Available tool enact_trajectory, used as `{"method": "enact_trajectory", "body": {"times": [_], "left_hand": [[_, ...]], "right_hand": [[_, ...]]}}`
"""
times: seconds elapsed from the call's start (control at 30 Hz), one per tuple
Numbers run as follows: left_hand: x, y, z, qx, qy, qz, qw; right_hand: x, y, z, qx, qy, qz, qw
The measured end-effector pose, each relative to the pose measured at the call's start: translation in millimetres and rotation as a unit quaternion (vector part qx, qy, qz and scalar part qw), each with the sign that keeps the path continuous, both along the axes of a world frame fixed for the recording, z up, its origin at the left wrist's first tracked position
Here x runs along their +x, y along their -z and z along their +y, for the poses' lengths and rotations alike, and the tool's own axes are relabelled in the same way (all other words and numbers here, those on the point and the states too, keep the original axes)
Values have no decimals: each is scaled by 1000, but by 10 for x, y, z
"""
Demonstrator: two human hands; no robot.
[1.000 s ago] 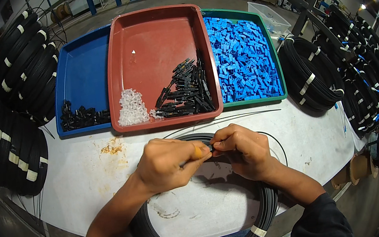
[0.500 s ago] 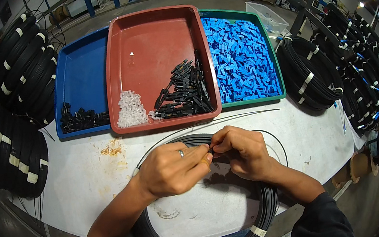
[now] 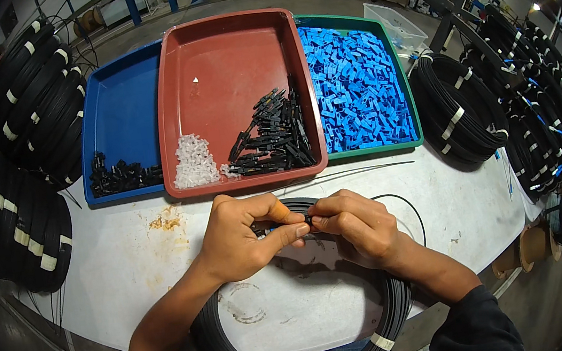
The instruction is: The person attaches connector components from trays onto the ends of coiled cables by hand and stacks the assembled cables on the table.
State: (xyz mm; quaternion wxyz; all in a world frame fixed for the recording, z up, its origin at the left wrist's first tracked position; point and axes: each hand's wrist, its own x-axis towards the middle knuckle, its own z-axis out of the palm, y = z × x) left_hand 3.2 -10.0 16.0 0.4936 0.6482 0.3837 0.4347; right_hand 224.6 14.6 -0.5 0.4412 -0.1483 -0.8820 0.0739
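Both hands meet over the far side of a black cable coil (image 3: 398, 301) tied with white bands. Pinched between them is a small black cable fitting (image 3: 309, 220), mostly covered by the fingertips. My left hand (image 3: 243, 240) grips it between thumb and forefinger. On the other side, my right hand (image 3: 354, 226) closes its thumb and fingers on the same piece. A loose loop of thin black cable (image 3: 418, 218) curves out past my right hand. The fitting's exact shape is hidden.
Beyond the coil stand a red tray (image 3: 224, 56) with clear and black parts, a blue tray (image 3: 120, 97) with black parts, and a green tray (image 3: 417, 127) of blue clips. Cable coils are stacked left (image 3: 17, 229) and right (image 3: 462, 107) on the white table (image 3: 132, 278).
My left hand has rolled over, so its thumb now lies along the near side and the ring is out of sight. The right hand has barely shifted, still pinching.
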Motion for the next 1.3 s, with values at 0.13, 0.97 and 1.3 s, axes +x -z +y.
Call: {"method": "enact_trajectory", "body": {"times": [0.13,0.97,1.3], "left_hand": [[21,85,31,290,-20,124,949],[-20,187,94,384,-55,123,913],[-10,152,56,369,-41,171,913]], "right_hand": [[26,-20,-19,-80,3,-13,997],[-16,164,-7,-157,39,125,979],[35,128,-38,-157,30,90,983]]}}
